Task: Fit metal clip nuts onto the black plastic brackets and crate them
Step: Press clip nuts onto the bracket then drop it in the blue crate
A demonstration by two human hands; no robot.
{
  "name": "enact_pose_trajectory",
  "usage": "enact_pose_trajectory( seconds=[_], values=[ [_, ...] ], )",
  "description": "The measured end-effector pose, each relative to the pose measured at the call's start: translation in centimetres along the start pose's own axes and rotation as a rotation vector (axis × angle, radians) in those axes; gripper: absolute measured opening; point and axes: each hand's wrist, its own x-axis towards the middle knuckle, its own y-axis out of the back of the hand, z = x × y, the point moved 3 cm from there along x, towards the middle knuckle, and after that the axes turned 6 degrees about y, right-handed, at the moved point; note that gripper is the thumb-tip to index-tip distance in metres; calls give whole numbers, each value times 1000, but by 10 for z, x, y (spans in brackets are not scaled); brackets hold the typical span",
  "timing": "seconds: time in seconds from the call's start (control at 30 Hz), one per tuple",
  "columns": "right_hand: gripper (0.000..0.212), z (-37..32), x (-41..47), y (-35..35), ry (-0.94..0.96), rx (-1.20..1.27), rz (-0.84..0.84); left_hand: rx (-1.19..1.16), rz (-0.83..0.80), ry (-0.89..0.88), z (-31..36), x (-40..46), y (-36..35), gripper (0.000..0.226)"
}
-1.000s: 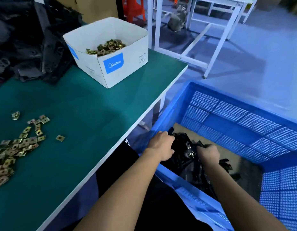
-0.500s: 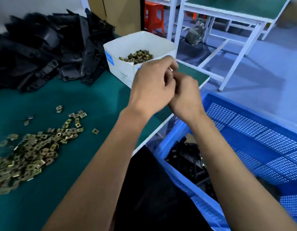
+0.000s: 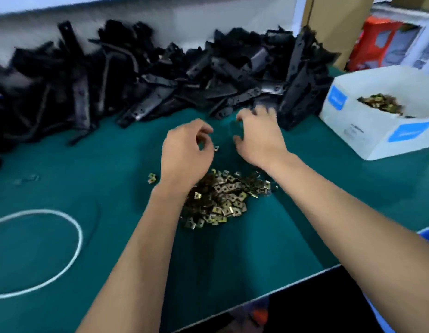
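One clip nut [image 3: 216, 148] pinched at the left hand's [image 3: 184, 152] fingertips; the right hand [image 3: 259, 134] spreads empty toward the black brackets [image 3: 160, 75] heaped along the table's [image 3: 112, 236] back.
Small, slick stamped metal could slip from that light pinch into the brassy loose pile [image 3: 223, 200] below; the tangled, angular plastic brackets may snag as one is pulled free.

Teal table [image 3: 64, 164]; black brackets [image 3: 160, 75]; brass-yellow clip nuts [image 3: 223, 200] — white box [image 3: 367, 131], blue labels.
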Motion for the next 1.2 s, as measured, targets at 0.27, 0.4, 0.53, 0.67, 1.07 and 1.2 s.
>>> enact_pose_trajectory(
  seconds=[0.27,0.4,0.53,0.67,1.07,1.2],
  values=[
    [77,-65,86,-56,242,-223,-27,-92,155,220,-58,10,22,13],
    [86,-77,120,-71,207,-267,-105,-101,185,235,-67,15,28,12],
    [58,-81,127,-64,226,-238,47,-174,233,294,-76,17,34,12],
    [42,-88,115,-56,216,-140,191,-297,259,393,-85,17,35,13],
    [19,-94,44,-24,-427,1141,78,-1039,115,651,-88,19,21,18],
    [16,-106,14,-19,-289,1410,-28,-1209,46,636,-81,18,22,56]
  ],
)
